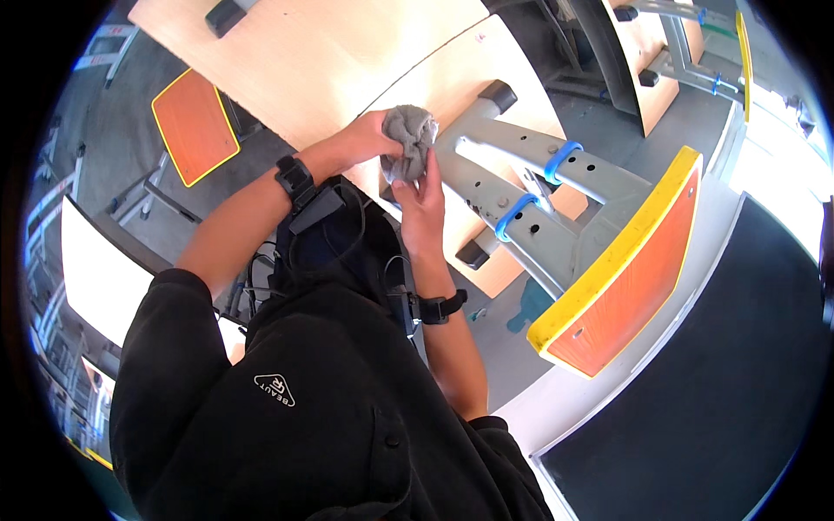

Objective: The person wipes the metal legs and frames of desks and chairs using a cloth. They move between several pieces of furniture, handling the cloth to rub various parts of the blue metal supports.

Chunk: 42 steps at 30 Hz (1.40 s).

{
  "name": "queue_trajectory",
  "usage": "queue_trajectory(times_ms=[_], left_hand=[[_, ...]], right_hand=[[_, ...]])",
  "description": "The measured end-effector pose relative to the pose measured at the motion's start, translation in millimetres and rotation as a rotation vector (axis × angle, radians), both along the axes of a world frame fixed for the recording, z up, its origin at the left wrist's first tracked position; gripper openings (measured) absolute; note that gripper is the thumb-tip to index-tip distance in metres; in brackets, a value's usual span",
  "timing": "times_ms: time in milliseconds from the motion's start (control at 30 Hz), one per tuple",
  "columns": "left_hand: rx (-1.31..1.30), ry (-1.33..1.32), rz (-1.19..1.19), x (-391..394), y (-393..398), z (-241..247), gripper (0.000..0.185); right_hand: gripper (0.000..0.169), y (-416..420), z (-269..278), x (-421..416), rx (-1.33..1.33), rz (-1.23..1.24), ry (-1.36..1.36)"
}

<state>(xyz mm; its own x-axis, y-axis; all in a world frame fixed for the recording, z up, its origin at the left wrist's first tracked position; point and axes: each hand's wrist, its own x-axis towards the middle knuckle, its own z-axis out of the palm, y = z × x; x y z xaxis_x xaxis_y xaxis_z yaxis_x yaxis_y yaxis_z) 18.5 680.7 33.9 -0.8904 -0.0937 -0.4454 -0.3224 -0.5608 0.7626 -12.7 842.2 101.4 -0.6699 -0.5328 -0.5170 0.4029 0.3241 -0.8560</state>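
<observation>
Both of my hands are on a crumpled grey cloth [409, 133] in front of my body. My left hand [365, 138] grips its left side, with the thumb pressed into the folds. From below and the right, my right hand [422, 205] holds the cloth's lower edge between thumb and fingers. The cloth is bunched over the pale wooden desktop [313, 58]; whether it touches the surface I cannot tell. A black band with a device sits on each wrist.
Right of my hands is a grey metal furniture frame [482, 176] with blue bands, black end caps and a yellow-edged orange panel [632, 280]. Another orange panel [195, 127] stands at left. A dark board [690, 371] lies along the lower right. More desks and metal frames surround me.
</observation>
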Motion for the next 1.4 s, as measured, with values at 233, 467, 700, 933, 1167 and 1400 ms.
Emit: queue_trajectory(times_ms=[233, 467, 700, 933, 1167, 1400], left_hand=[[-0.294, 0.324, 0.028, -96.8, -17.7, -11.8, 0.047], [-0.922, 0.672, -0.571, -198.9, 3.5, -24.0, 0.051], [-1.36, 0.942, -0.732, -216.6, 1.4, -50.7, 0.031], [-1.461, 1.025, -0.269, -198.8, 10.1, -64.0, 0.009], [-1.506, 0.746, -0.447, -181.8, 11.9, -32.9, 0.006], [-1.541, 0.972, -0.563, -200.1, 3.5, -32.1, 0.015]], right_hand=[[0.056, 37.1, -11.1, 9.3, 0.345, 0.076, 0.181], [0.044, 68.9, -8.0, 3.1, 0.475, -0.165, 0.052], [0.043, 62.0, -10.3, -5.1, 0.563, -0.207, -0.094], [0.029, 47.5, -30.6, -2.3, 0.471, -0.147, 0.061], [0.029, -0.3, -34.5, -5.2, 0.463, -0.115, 0.27], [0.046, -8.8, -32.3, -9.6, 0.507, 0.017, 0.327]])
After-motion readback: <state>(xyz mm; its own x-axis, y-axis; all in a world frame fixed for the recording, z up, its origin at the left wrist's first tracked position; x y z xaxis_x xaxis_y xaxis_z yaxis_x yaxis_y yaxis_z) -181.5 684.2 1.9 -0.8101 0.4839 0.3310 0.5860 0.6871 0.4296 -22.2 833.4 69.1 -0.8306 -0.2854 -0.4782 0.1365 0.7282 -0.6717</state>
